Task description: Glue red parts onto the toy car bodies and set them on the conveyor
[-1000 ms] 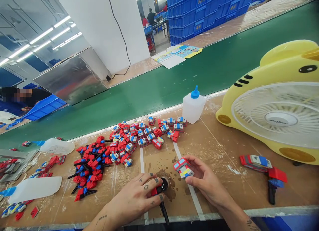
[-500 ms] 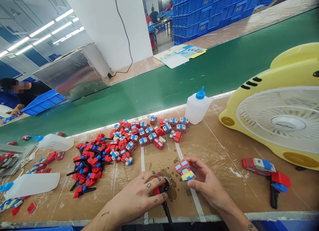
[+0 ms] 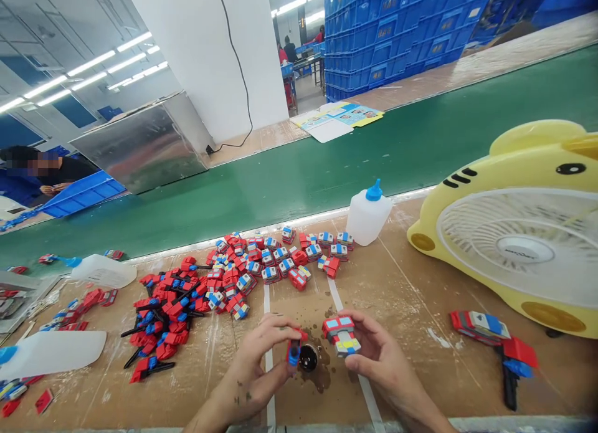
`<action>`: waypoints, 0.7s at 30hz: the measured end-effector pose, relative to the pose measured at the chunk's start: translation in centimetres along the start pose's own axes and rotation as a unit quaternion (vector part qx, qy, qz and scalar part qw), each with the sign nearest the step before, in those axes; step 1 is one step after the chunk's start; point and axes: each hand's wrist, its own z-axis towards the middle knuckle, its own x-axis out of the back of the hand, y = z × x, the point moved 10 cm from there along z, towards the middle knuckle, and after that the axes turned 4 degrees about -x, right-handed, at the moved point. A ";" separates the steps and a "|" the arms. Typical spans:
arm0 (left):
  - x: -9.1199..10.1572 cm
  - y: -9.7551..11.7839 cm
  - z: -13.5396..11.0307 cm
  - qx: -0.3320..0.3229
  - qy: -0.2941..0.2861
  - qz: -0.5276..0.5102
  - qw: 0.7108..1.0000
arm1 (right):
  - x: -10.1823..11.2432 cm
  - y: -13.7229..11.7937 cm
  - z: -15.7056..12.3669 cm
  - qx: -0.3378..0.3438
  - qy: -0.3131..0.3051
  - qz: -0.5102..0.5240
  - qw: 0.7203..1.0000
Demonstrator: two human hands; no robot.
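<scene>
My left hand (image 3: 255, 364) pinches a small red, blue and black toy arm (image 3: 294, 351) between thumb and fingers. Just right of that part, a small round cup with dark liquid (image 3: 308, 359) stands on the wet brown tabletop. My right hand (image 3: 385, 364) grips a red and grey toy robot body (image 3: 342, 336) with light blue windows and a yellow patch facing up. The two parts are apart, on either side of the cup.
To the left lie a pile of red toy arms (image 3: 168, 308) and a heap of toy bodies (image 3: 271, 258). A white bottle (image 3: 369, 216) stands behind, near the green belt (image 3: 261, 184). At right are a yellow fan (image 3: 467, 215) and a toy assembly (image 3: 486, 328). A co-worker (image 3: 60, 171) sits far left.
My left hand has lifted and turned the toy arm from over the cup, uncovering the dark liquid. The right hand keeps the toy body, slightly tilted. The view has shifted slightly.
</scene>
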 end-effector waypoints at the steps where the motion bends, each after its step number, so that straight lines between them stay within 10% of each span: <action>1: 0.1 -1.1 -0.2 0.038 0.043 -0.071 0.996 | 0.2 0.0 0.1 0.008 0.006 -0.005 1.000; 5: -1.3 -3.8 -0.5 0.139 0.121 -0.231 0.955 | -0.2 -0.7 0.4 0.038 0.009 -0.018 0.999; 12: -1.5 -3.9 0.5 0.130 0.139 -0.211 0.959 | -1.7 -2.1 0.1 0.079 0.013 -0.195 0.977; 16: -2.3 -5.2 0.0 0.144 0.199 -0.223 0.943 | -3.5 -4.7 0.3 0.188 0.054 -0.436 0.878; 21: -2.6 -6.0 -0.2 0.148 0.381 -0.321 0.854 | -10.3 -7.4 0.9 0.357 0.073 -0.546 0.754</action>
